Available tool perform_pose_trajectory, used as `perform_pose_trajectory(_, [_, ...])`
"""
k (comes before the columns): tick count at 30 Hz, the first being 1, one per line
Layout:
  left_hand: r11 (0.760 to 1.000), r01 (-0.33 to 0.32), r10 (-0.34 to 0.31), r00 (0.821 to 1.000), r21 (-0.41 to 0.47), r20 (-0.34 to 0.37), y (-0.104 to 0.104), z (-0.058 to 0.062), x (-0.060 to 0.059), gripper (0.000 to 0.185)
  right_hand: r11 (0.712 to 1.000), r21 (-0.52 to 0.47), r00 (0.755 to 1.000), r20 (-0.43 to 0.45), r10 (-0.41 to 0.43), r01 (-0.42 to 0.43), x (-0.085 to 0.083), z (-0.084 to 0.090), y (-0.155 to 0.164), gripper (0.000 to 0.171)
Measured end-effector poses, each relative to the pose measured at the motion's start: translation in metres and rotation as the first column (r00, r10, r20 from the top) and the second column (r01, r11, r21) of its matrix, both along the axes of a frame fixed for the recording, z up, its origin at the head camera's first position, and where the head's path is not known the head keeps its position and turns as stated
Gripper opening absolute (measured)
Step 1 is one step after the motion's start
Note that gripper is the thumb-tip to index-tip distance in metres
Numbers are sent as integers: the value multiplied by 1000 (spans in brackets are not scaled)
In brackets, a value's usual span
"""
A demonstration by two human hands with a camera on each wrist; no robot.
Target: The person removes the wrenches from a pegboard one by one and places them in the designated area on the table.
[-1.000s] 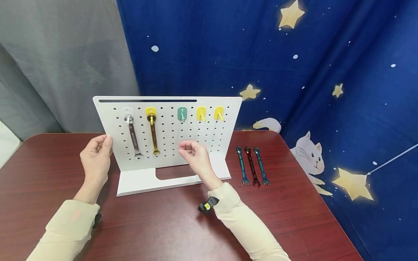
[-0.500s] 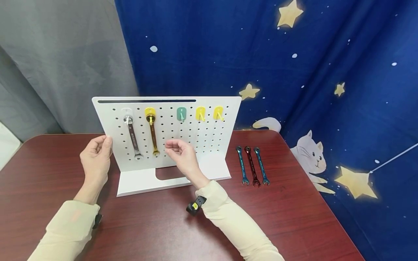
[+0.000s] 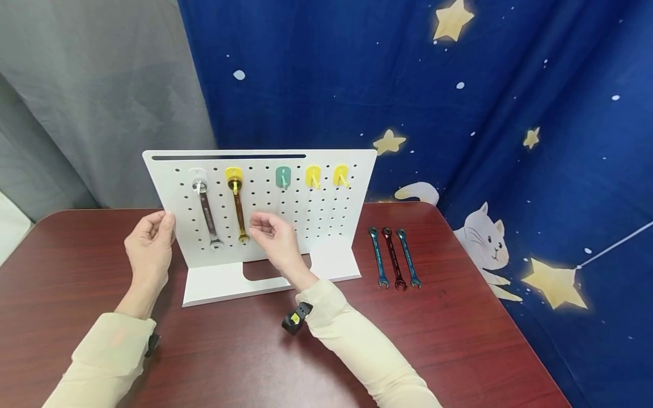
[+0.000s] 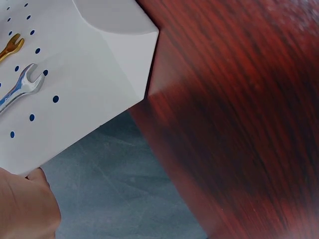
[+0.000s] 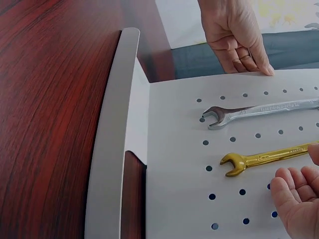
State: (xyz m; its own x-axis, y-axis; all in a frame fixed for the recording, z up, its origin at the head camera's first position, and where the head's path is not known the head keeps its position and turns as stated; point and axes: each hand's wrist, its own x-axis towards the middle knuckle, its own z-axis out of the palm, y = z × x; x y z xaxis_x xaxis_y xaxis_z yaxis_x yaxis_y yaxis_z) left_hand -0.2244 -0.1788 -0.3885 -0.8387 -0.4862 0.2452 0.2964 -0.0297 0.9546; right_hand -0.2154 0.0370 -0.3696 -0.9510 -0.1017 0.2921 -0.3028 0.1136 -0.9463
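The white pegboard (image 3: 270,226) stands upright on its base. My left hand (image 3: 150,241) pinches its left edge between thumb and fingers, also seen from the side in the right wrist view. A silver combination wrench (image 3: 208,218) hangs from a clear hook, and a gold combination wrench (image 5: 259,158) hangs beside it from a yellow hook (image 3: 234,173). Just right of the gold wrench's lower end is my right hand (image 3: 278,241), its fingers loosely bent and nothing between them. The thumb is close to the gold shaft in the right wrist view.
A green hook (image 3: 283,177) and two yellow hooks, one beside the other (image 3: 313,177), carry nothing. On the red-brown table (image 3: 459,351), right of the board, lie two blue wrenches and a dark red wrench (image 3: 394,258). A blue star-patterned curtain (image 3: 316,73) hangs behind.
My right hand has moved left across the front of the board, from below the green hook to beside the gold wrench. The left hand has stayed on the board's edge.
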Motion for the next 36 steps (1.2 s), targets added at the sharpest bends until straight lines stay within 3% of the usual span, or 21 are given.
perform_pose_trajectory(21, [1000,10,-10,1000,27,-18,1,2,1,8,1000,1,1000,11,1,-1,-1,4,-16,30])
perform_pose_trajectory(36, [999,25,-25,1000,44,-12,3,7,4,8,997,-76,999,40,-12,15,-4,0,-26,22])
